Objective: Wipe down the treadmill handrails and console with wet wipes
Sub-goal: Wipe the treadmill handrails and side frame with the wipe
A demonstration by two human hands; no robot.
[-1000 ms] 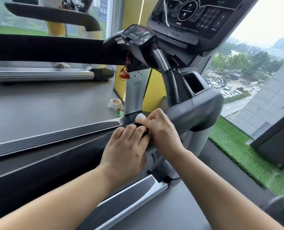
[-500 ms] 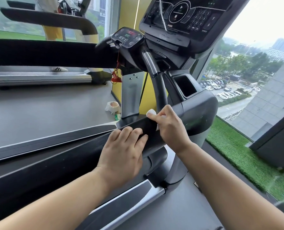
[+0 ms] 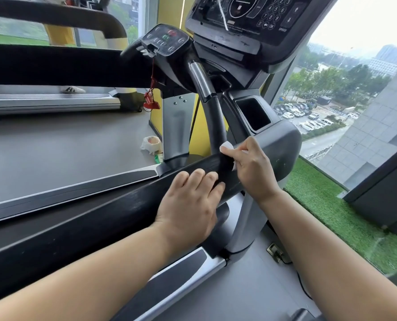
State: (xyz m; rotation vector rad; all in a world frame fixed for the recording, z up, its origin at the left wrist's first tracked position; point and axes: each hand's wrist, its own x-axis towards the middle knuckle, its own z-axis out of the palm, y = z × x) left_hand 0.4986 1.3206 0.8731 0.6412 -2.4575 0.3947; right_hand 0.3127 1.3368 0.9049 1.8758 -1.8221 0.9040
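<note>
1. Handling, wet wipe (image 3: 226, 145): judged light, limp and damp. It is likely to bunch or skid unless pressed flat. Hold it as a folded pad under the fingertips, with a broad face against the surface.
2. Appearance, wet wipe: white and crumpled. Only a corner above the index finger and a scrap under the hand show; the right hand (image 3: 254, 169) hides the rest.
3. Location: the wipe lies on the handrail (image 3: 100, 225) at its forward end, where the rail meets the grey housing (image 3: 283, 144), just below the curved upright grip (image 3: 213, 119).
4. Right hand: the fingers (image 3: 238, 156) are curled round the wipe and press it onto the rail.
5. Left hand (image 3: 190, 205): the fingers (image 3: 198, 173) bend over the top of the rail with the thumb on the near face, holding the rail just beside the right hand.
6. Handling, handrail: judged rigid and fixed, so it should bear firm wiping pressure. The surface is matte black with pale, dusty smudges along its length.
7. Console (image 3: 246, 17): a glossy dark panel with a number keypad, above and well apart from both hands. Lighter pressure is advisable over the keys.
</note>
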